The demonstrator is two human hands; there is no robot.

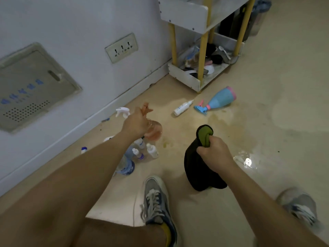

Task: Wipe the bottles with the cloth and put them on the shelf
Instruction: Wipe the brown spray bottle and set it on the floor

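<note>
My left hand [136,123] grips the neck of a clear pinkish spray bottle [154,131] with an orange trigger, held above the floor. My right hand [214,154] grips a dark cloth [196,168] with a green inner side, which hangs down from my fist. Beneath my left arm a cluster of small bottles [142,151] stands on the floor, with a white trigger sprayer [122,111] behind it. A white squeeze bottle [182,108] and a blue spray bottle with a pink base [219,99] lie on the floor near the shelf [187,15].
The white shelf with yellow posts stands against the wall at the upper right; its bottom tray [185,78] holds clutter. The floor around the lying bottles has a wet patch [229,116]. My shoes [157,198] are at the bottom. A wall socket [122,48] is on the left.
</note>
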